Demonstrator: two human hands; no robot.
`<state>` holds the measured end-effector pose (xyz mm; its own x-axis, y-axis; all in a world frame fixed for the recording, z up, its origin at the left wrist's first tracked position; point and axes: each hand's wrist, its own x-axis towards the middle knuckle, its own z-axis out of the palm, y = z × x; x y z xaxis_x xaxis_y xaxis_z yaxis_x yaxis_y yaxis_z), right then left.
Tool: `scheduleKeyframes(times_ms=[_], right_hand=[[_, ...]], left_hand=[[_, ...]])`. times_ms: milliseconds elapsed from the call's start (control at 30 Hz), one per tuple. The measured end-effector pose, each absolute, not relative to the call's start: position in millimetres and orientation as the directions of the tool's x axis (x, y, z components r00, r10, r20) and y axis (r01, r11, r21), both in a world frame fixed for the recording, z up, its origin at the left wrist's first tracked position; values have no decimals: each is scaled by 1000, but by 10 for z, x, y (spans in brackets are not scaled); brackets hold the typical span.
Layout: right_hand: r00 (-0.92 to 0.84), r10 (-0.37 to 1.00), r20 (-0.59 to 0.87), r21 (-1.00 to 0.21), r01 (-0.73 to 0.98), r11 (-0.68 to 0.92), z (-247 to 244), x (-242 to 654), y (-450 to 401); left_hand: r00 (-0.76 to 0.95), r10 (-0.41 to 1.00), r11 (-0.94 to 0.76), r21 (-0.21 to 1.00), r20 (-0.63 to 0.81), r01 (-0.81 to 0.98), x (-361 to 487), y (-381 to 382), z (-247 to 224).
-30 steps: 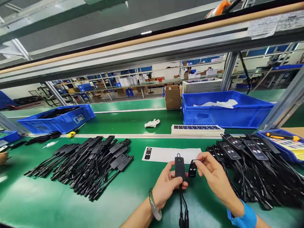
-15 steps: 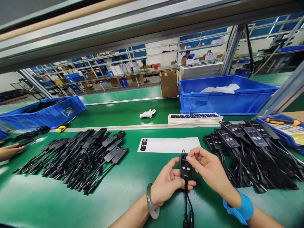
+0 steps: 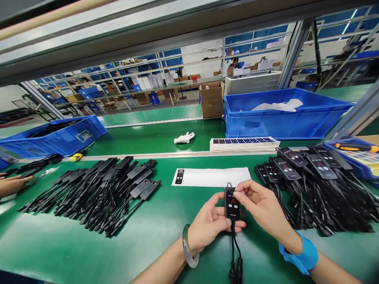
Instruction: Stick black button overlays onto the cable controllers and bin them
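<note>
A small black controller [image 3: 232,205] with two cables hanging down is held upright, its face toward me. My left hand [image 3: 210,221] grips it from the left and below, fingers behind it. At its upper right edge, my right hand [image 3: 259,201] has thumb and forefinger pinched together; whether a thin film is between them is too small to tell. Behind lies a white label sheet [image 3: 211,177] with one black label at its left end. Piles of black controllers lie on the left [image 3: 109,185] and on the right [image 3: 319,177].
A stack of label sheets [image 3: 244,147] stands before a blue bin [image 3: 275,124]. Another blue bin [image 3: 65,142], a white glove [image 3: 184,138] and a yellow tool [image 3: 76,157] lie farther left. A co-worker's hand [image 3: 14,185] is at the left edge.
The view has shifted slightly. My hands keep the same hold on the controller, with the right fingers still at its upper right. The co-worker's hand at the left has moved a little.
</note>
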<state>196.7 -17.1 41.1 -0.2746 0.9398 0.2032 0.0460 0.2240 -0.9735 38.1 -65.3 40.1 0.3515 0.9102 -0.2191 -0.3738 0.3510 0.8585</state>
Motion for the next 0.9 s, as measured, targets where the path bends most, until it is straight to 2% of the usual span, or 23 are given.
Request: scheduleKeyframes(times_ms=[900], right_hand=[[-164,976,146,-984,79,160,412,1912,-181]], left_hand=[[340,923,289,909,-180,-302,418,-666,309]])
